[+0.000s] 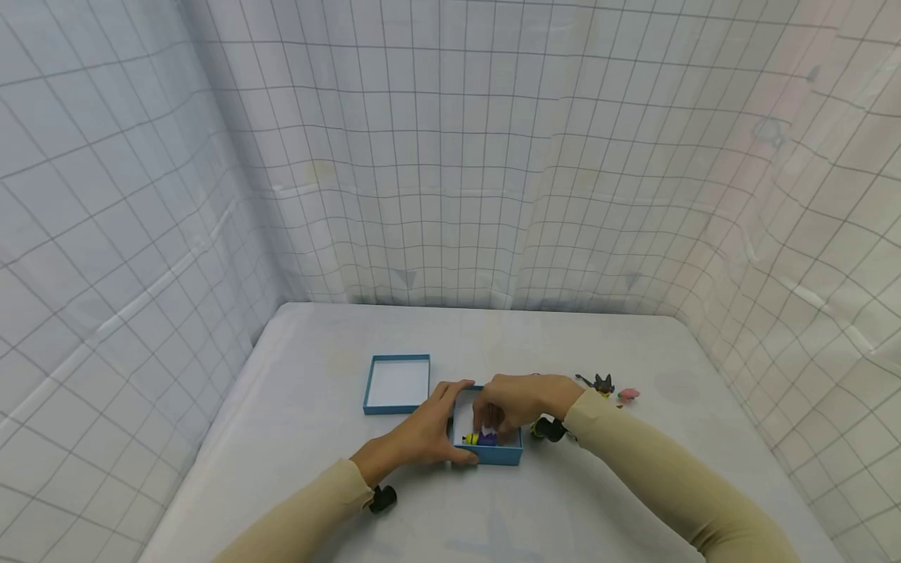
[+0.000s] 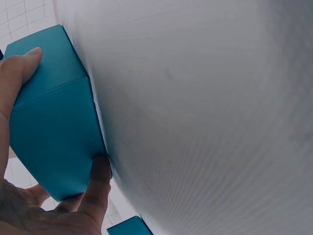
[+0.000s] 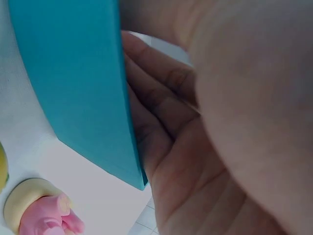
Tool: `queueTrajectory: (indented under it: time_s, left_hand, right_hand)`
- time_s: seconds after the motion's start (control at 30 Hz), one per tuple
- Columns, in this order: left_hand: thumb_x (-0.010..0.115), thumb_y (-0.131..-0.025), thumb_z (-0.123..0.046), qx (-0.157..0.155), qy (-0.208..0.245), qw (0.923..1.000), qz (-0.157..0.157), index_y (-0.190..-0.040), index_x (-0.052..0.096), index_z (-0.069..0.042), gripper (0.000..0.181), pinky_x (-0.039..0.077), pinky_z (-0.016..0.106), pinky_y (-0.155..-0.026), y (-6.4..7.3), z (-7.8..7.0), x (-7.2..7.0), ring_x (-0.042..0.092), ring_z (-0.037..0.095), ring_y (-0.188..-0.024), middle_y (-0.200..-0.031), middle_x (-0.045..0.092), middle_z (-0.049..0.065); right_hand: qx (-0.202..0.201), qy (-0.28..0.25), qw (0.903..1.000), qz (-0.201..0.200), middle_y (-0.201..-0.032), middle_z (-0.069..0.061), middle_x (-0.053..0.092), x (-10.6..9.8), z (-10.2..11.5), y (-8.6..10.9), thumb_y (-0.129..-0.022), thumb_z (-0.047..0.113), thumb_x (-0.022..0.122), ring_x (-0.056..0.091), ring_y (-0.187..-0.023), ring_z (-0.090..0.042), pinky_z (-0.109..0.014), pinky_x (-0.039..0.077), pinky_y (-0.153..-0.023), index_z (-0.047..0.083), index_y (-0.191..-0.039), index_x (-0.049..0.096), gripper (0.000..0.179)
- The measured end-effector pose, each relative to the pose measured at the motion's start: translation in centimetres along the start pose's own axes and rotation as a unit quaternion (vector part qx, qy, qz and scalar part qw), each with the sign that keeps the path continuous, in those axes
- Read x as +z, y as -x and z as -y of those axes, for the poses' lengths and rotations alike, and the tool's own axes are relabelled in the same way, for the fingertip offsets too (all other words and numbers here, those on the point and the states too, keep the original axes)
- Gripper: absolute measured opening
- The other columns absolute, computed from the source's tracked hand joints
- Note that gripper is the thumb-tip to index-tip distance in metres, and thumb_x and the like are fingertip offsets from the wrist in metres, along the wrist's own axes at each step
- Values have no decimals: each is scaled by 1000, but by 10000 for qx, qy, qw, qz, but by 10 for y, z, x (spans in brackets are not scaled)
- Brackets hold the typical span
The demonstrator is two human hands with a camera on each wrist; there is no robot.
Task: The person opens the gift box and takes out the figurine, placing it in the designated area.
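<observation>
A shallow blue box (image 1: 498, 456) with a white inside stands on the table. My left hand (image 1: 422, 434) grips it from the left, thumb on the near wall and fingers along the left side and far corner; the left wrist view shows the thumb and fingertips on the blue walls (image 2: 58, 132). My right hand (image 1: 517, 400) reaches down into the box, fingers bent and pinching at a small purple and yellow toy figure (image 1: 486, 439) that lies along the near wall. In the right wrist view the box wall (image 3: 73, 73) hides those fingertips.
The matching blue lid (image 1: 397, 409) lies with its white inside up, left of the box and farther back. Beyond the right forearm are a dark-eared figure (image 1: 603, 384) and a pink figure (image 1: 629, 394). White grid-lined curtains (image 1: 450, 156) surround the table.
</observation>
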State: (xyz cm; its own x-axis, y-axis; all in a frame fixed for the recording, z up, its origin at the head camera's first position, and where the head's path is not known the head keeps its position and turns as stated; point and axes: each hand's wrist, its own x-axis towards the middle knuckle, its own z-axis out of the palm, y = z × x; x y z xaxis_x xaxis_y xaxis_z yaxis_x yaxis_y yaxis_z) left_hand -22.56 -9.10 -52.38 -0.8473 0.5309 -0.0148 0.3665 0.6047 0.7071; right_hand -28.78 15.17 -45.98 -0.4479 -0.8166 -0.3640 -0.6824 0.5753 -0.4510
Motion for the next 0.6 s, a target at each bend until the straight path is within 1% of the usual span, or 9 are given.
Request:
queueTrajectory:
  time_s: [0.13, 0.23, 0.4, 0.47, 0.6]
  left_hand:
    - [107, -86, -45, 7, 25, 10000, -8, -183, 30, -14, 128, 55, 59, -128, 0, 0, 0, 58, 35, -152, -177, 43, 20]
    - [107, -85, -44, 8, 36, 10000, -10, -183, 30, -14, 128, 53, 61, -129, 0, 0, 0, 57, 36, -155, -177, 43, 20]
    - [107, -86, -45, 48, 35, 10000, -6, -183, 29, -14, 128, 53, 62, -128, 0, 0, 0, 57, 36, -154, -176, 43, 20]
    - [106, -86, -45, 89, 29, 10000, -9, -183, 29, -13, 128, 54, 61, -127, 0, 1, 0, 58, 37, -153, -176, 43, 21]
    - [106, -86, -45, 143, 20, 9999, -26, -183, 29, -13, 128, 54, 62, -127, 0, 1, 1, 57, 38, -156, -177, 43, 21]
  right_hand:
    - [20, 155, 9997, -168, -110, 11, 85, 0, -2, 0, -102, 6, 91, 74, -97, 4, -20, 64, -92, 22, -117, 88, 22]
    - [-16, 184, 9995, -245, -111, 9, 86, -1, -3, 0, -101, 4, 91, 74, -97, 4, -20, 64, -93, 19, -117, 88, 22]
    - [-2, 100, 9997, -219, -117, 5, 87, -2, -4, 0, -103, 3, 87, 77, -101, 1, -20, 64, -94, 18, -129, 85, 30]
    - [20, 76, 9997, -212, -119, 5, 87, -3, -3, -1, -106, 6, 86, 77, -103, 1, -20, 64, -96, 19, -134, 84, 31]
    - [-42, -24, 9998, -206, -118, 5, 88, -3, -1, -2, -107, 14, 87, 79, -102, 1, -21, 65, -96, 19, -138, 82, 32]
